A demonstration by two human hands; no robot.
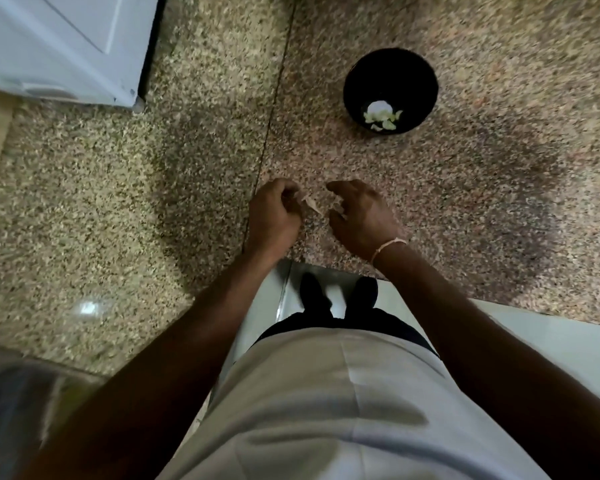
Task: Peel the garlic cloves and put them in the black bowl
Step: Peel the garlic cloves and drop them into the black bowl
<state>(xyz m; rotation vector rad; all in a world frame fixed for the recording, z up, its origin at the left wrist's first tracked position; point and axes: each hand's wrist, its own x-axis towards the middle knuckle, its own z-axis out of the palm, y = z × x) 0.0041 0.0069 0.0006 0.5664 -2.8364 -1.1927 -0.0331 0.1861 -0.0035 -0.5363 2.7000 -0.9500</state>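
Left hand point(274, 216) curled round garlic skin point(310, 203); right hand point(359, 216) pinching another scrap.

Speckled polished stone counter point(118, 202), matt black bowl point(391, 74), papery garlic skin point(310, 203), glossy floor tile point(551, 341).

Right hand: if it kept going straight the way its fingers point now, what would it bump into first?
The right hand points its curled fingers toward the left hand, so it would likely meet the papery garlic skin between them first, then that hand. The picture is blurred, so depth is uncertain.
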